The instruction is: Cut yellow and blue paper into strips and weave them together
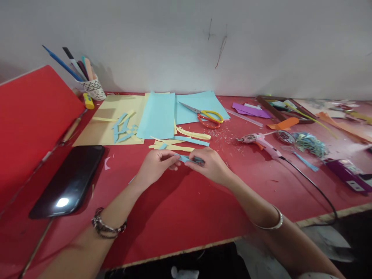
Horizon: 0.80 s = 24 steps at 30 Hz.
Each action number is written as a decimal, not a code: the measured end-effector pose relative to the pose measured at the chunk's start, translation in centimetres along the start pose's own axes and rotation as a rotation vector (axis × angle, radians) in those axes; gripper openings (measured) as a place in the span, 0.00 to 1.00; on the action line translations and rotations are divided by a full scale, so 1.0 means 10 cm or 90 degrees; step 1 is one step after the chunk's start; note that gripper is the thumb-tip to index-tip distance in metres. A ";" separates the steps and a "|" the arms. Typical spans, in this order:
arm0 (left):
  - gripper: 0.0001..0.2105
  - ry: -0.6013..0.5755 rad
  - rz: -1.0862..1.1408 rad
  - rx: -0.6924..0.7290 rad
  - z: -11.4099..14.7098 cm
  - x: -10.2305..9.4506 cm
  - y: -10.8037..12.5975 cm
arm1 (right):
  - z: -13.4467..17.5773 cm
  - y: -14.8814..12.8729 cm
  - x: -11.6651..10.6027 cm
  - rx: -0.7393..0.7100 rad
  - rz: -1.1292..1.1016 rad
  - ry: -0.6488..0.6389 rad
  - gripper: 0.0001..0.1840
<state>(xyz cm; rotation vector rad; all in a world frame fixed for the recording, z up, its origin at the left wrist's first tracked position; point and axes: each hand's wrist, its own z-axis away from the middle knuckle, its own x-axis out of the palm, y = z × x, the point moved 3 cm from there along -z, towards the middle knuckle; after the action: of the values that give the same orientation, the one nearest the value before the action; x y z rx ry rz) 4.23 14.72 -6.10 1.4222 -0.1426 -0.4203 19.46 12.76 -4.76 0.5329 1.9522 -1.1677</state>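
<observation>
Above the middle of the red table, my left hand [159, 164] pinches one end of a small blue paper strip [183, 158]. The strip's other end is between the fingers of my right hand [209, 164], which also cover a darker bit I cannot make out. Just beyond my fingers lie cut yellow strips [174, 147] and a longer blue strip [193, 140]. Behind them rest blue paper sheets [158, 116] and a pair of scissors [207, 116] with one yellow and one red handle, blades pointing left.
A phone [69, 182] and a red board [31, 128] lie left, near a pen cup [94, 88]. Folded blue pieces [123, 128] sit on yellow paper [113, 106]. Rightward are a pink glue gun [258, 143] with its cord, yarn [310, 144] and a purple box [347, 174].
</observation>
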 end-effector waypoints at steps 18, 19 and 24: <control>0.08 0.055 0.044 -0.063 -0.07 -0.30 -0.03 | 0.02 0.22 -0.20 0.153 -0.266 0.065 0.03; 0.09 0.058 0.048 -0.063 -0.07 -0.30 -0.04 | 0.02 0.22 -0.21 0.157 -0.278 0.080 0.03; 0.08 0.103 0.046 -0.067 -0.07 -0.35 -0.06 | 0.00 0.23 -0.25 0.160 -0.317 0.163 0.02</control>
<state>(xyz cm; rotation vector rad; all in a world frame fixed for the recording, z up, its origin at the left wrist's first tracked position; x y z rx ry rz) 1.15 16.60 -6.26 1.3375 -0.0411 -0.2484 22.53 14.02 -4.04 0.3412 2.2457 -1.7450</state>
